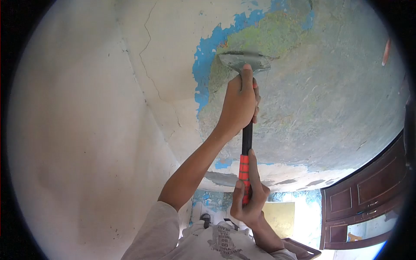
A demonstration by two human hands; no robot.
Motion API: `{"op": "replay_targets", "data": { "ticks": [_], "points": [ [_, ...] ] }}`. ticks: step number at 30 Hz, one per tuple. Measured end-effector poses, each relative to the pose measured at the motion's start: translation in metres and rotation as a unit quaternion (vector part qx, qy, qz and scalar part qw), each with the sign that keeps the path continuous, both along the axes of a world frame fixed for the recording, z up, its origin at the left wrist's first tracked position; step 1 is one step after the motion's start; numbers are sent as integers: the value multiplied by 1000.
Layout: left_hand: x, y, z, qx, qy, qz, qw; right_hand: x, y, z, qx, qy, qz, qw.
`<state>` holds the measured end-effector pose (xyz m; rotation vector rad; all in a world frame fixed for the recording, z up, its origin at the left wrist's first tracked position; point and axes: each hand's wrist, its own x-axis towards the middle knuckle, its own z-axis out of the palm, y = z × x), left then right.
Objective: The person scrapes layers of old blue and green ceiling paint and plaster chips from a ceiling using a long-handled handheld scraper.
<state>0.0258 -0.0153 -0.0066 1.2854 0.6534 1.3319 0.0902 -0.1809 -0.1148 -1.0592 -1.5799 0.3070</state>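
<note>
A scraper with a wide metal blade [245, 60] and a black shaft with a red grip [244, 167] is pressed against the painted surface overhead. My left hand [239, 104] grips the shaft just under the blade, with the index finger stretched up onto the blade's back. My right hand [250, 197] is closed around the red grip lower down. The blade sits at the edge of a scraped grey-green patch [312, 86], beside a strip of blue paint [203, 65].
White paint with long cracks [149, 65] covers the surface to the left. A dark wooden panelled door [368, 190] stands at the lower right. Below it lies a yellowish panel [279, 216] against a blue-flecked wall.
</note>
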Motion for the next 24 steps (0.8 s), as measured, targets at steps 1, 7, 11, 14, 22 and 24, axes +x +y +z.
{"op": "replay_targets", "data": {
  "ticks": [1,7,11,14,22,24],
  "points": [
    [-3,1,-5,11,19,4,1000,-2,2,-7,-36,18,12,999],
    [-16,-4,-66,20,65,-14,998,-5,21,-60,-153,118,85,978],
    [-41,-27,-108,59,106,-46,992,-10,39,-66,-205,228,67,949],
    [-69,-41,-136,62,92,-64,992,-19,46,-54,-171,283,80,940],
    [-125,-92,-198,-49,136,-219,965,-51,104,8,-64,351,145,923],
    [-133,-99,-197,-94,75,-222,968,-59,118,31,-47,340,164,925]
  ]
}}
